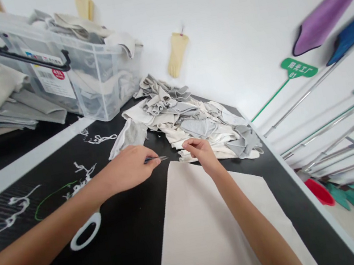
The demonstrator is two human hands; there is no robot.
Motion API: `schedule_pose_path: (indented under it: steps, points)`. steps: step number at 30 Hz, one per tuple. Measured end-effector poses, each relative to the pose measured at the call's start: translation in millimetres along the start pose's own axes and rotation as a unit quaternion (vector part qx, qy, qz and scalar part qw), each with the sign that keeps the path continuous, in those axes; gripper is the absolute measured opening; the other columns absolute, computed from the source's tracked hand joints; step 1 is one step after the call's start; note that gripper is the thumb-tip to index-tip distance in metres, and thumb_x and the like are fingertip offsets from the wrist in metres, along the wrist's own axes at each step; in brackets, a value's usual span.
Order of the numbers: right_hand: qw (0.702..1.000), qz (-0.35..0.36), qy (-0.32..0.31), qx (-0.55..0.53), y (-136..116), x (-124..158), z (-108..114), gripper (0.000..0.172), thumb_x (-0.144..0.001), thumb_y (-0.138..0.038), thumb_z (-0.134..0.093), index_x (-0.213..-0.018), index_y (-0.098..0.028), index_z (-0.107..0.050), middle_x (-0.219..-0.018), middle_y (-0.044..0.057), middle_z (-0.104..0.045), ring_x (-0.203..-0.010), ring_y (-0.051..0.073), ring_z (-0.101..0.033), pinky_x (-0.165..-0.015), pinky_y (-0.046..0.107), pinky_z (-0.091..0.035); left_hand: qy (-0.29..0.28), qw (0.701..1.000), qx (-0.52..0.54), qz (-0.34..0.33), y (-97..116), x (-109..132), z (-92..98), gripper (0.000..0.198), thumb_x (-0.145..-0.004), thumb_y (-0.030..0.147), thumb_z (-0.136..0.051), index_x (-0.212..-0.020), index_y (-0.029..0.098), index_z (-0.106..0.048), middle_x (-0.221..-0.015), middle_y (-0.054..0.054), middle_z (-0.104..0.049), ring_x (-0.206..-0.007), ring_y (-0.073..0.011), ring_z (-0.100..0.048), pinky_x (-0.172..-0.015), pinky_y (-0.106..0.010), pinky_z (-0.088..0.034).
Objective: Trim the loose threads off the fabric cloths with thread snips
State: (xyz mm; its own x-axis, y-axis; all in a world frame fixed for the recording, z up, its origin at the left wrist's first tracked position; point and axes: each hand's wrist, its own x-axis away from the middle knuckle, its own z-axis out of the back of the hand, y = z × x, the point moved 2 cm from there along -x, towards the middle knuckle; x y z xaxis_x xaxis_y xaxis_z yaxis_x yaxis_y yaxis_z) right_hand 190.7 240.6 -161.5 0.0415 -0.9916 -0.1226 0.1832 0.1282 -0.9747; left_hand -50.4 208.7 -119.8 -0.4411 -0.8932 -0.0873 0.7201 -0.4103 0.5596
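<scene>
Cream cloth lies near on the tabletop, centre-right; our left fingers grip a pointed metal tool, our right fingers pinch narrowly, contents unclear; a slip could snag the cloth.

Gripping a pointed tool (tweezers or snips, too hidden to tell) in the left hand, near the corner of a pale cloth on the black table — and pinching with the right hand near the cloth's far edge. Facing a heap of grey and cream fabric, and loose threads leftward.
</scene>
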Motion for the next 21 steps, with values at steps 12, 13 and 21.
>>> schedule_pose_path:
  steps: [12,13,21]
  points:
    - [0.956,0.128,-0.139,0.223,-88,28,-102,0.017,-0.082,-0.029,-0.063,-0.079,-0.015,-0.071,-0.075,0.003,-0.068,-0.069,0.014,-0.057,-0.065,0.025,-0.042,0.032,0.997,-0.007,0.064,13,181,42.0,0.030,-0.096,0.043,-0.046,-0.117,0.037,-0.067,-0.120,0.003,-0.070,-0.116,-0.0226,-0.062,-0.101,-0.040,-0.048]
    - [0.953,0.130,-0.153,0.229,-91,31,-116,0.016,-0.083,-0.028,-0.063,-0.079,-0.015,-0.072,-0.075,0.003,-0.069,-0.069,0.014,-0.058,-0.065,0.025,-0.042,0.038,0.997,-0.007,0.062,13,193,38.7,0.030,-0.096,0.042,-0.046,-0.117,0.037,-0.067,-0.120,0.002,-0.070,-0.115,-0.0226,-0.063,-0.099,-0.039,-0.050]
    - [0.907,0.195,-0.234,0.291,-92,27,-215,0.012,-0.083,-0.016,-0.062,-0.081,-0.014,-0.074,-0.078,0.004,-0.073,-0.070,0.012,-0.062,-0.068,0.023,-0.043,0.091,0.995,-0.029,0.000,6,244,24.4,0.024,-0.084,0.027,-0.062,-0.105,0.034,-0.072,-0.099,0.003,-0.076,-0.080,-0.0170,-0.073,-0.063,-0.020,-0.058]
